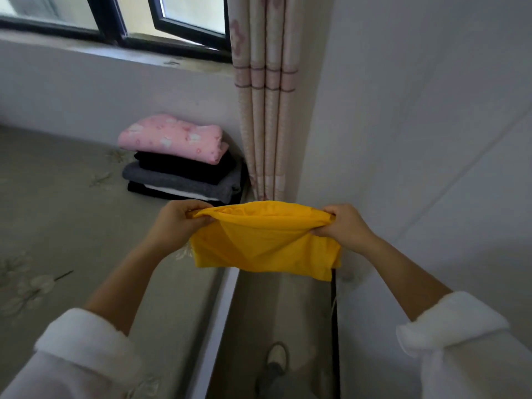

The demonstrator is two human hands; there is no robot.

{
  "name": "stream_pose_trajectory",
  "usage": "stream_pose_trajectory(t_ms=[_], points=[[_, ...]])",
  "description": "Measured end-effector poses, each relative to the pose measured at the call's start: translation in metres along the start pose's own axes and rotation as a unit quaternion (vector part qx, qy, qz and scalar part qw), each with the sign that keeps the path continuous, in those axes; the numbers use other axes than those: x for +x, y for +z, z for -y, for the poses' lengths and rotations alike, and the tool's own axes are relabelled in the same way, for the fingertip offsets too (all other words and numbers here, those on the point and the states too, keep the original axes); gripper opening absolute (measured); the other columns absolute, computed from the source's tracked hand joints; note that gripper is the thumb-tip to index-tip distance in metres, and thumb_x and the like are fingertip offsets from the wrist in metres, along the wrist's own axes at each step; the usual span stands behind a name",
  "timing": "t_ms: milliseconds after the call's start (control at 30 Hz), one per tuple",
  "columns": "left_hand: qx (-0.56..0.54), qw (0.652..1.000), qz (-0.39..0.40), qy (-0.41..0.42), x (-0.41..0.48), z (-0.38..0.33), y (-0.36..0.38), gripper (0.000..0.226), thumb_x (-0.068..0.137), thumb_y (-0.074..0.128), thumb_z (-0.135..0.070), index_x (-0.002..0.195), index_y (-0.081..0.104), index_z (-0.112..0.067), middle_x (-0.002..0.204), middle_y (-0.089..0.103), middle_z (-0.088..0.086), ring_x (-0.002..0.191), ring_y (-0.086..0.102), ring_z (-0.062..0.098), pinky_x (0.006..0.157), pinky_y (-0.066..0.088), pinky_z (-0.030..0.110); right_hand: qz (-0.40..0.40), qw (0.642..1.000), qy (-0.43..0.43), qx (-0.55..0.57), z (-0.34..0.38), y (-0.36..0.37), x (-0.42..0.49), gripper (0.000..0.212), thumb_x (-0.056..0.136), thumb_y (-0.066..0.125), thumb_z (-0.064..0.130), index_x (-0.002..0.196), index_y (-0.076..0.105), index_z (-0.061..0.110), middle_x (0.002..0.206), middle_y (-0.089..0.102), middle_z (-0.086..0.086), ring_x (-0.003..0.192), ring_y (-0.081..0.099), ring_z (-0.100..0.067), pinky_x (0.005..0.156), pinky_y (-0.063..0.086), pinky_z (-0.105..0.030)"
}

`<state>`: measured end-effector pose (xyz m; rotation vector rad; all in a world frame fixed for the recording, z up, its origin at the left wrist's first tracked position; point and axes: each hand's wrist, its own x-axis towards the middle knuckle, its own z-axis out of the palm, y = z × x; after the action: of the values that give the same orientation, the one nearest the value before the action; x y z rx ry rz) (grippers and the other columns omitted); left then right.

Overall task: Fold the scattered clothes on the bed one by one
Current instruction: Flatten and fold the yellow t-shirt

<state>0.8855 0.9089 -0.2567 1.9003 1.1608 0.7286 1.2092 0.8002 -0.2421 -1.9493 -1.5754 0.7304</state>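
The yellow cloth hangs in the air between two hands, in front of the stack and just off the near edge of the bed. The left hand pinches one top corner and the right hand the other, each with its fingers closed tight on a bunched bit of hem. Holding it by both corners likely lets the cloth drop flat under its own weight, so the top edge is pulled nearly straight while the body sags in soft creases below. It looks already doubled over, short and wide, so my guess is that this is a late fold before it goes down.

The stack sits on the bed's far corner, against the wall and beside the curtain, probably to keep finished pieces out of the working space. Counting it from the top: one pink patterned piece, one black, one grey, then a thin white layer and one more black at the bottom. That makes about five, though the lowest layers are hard to separate.

One yellow cloth is in hand. No other loose clothes show on the bed nearer than the stack. Both forearms show beyond white sleeves, the left sleeve and its match on the right.
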Motion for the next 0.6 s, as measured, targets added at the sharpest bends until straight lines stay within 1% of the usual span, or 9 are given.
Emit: stream_pose_trajectory(t_ms=[100,133,200,233,267,333,467,533,600], points=[[0.012,0.999,-0.037,-0.015,0.048,0.005,-0.007,0.024,0.081,0.073,-0.01,0.087,0.069,-0.033,0.081,0.069,-0.012,0.076,0.06,-0.001,0.067,0.044,0.02,0.03,0.999,-0.021,0.029,0.004,-0.014,0.066,0.033,0.076,0.077,0.009,0.062,0.056,0.029,0.063,0.055,0.012,0.06,0.051,0.002,0.052,0.036,-0.01],[0.019,0.999,-0.046,-0.017,0.064,0.007,-0.01,0.022,0.082,0.072,-0.011,0.088,0.069,-0.031,0.081,0.069,-0.01,0.076,0.06,-0.001,0.067,0.044,0.021,0.041,0.998,-0.027,0.033,0.005,-0.017,0.088,0.027,0.078,0.075,0.009,0.066,0.059,0.027,0.067,0.059,0.009,0.064,0.053,0.0,0.056,0.04,-0.015],[0.036,0.997,-0.059,-0.021,0.093,0.012,-0.017,0.018,0.084,0.071,-0.013,0.092,0.069,-0.03,0.082,0.069,-0.01,0.078,0.06,-0.001,0.067,0.045,0.022,0.054,0.997,-0.035,0.035,0.009,-0.019,0.127,0.009,0.081,0.072,0.008,0.075,0.067,0.013,0.076,0.065,-0.004,0.073,0.059,-0.012,0.065,0.044,-0.03],[0.043,0.997,-0.067,-0.021,0.107,0.016,-0.022,0.018,0.085,0.07,-0.015,0.092,0.069,-0.031,0.082,0.069,-0.013,0.078,0.06,-0.002,0.067,0.045,0.021,0.054,0.997,-0.039,0.038,0.011,-0.019,0.146,0.003,0.081,0.071,0.008,0.081,0.068,0.007,0.081,0.067,-0.01,0.077,0.061,-0.017,0.067,0.046,-0.033],[0.048,0.996,-0.078,-0.023,0.12,0.021,-0.027,0.018,0.085,0.07,-0.015,0.092,0.068,-0.031,0.081,0.068,-0.016,0.078,0.06,-0.004,0.067,0.045,0.02,0.053,0.997,-0.044,0.044,0.013,-0.019,0.165,0.004,0.082,0.071,0.008,0.083,0.069,0.006,0.083,0.068,-0.011,0.079,0.062,-0.018,0.067,0.046,-0.032],[0.043,0.993,-0.101,-0.038,0.147,0.033,-0.037,0.017,0.085,0.071,-0.015,0.094,0.07,-0.03,0.082,0.067,-0.019,0.078,0.06,-0.005,0.066,0.044,0.017,0.054,0.996,-0.055,0.055,0.02,-0.015,0.201,0.006,0.081,0.072,0.01,0.082,0.069,0.015,0.08,0.067,-0.002,0.077,0.061,-0.013,0.062,0.044,-0.024],[-0.019,0.986,-0.141,-0.085,0.199,0.06,-0.063,0.018,0.081,0.073,-0.011,0.091,0.071,-0.026,0.084,0.069,-0.009,0.075,0.061,-0.003,0.067,0.045,0.018,0.061,0.994,-0.061,0.074,0.038,0.004,0.27,0.02,0.079,0.074,0.011,0.074,0.064,0.027,0.073,0.064,0.009,0.068,0.058,0.002,0.055,0.04,-0.013],[-0.083,0.978,-0.161,-0.108,0.223,0.076,-0.08,0.02,0.077,0.078,-0.014,0.086,0.071,-0.031,0.079,0.07,-0.005,0.072,0.062,0.006,0.062,0.047,0.02,0.075,0.992,-0.058,0.08,0.047,0.018,0.306,0.013,0.079,0.074,0.01,0.077,0.066,0.021,0.075,0.065,0.006,0.07,0.058,0.001,0.058,0.042,-0.018],[-0.131,0.967,-0.185,-0.12,0.246,0.098,-0.102,0.021,0.067,0.082,-0.027,0.084,0.073,-0.036,0.075,0.071,-0.009,0.069,0.063,0.003,0.055,0.047,0.018,0.093,0.99,-0.06,0.089,0.06,0.031,0.342,0.012,0.078,0.075,0.008,0.081,0.068,0.016,0.076,0.065,0.003,0.071,0.059,-0.003,0.061,0.044,-0.022]])
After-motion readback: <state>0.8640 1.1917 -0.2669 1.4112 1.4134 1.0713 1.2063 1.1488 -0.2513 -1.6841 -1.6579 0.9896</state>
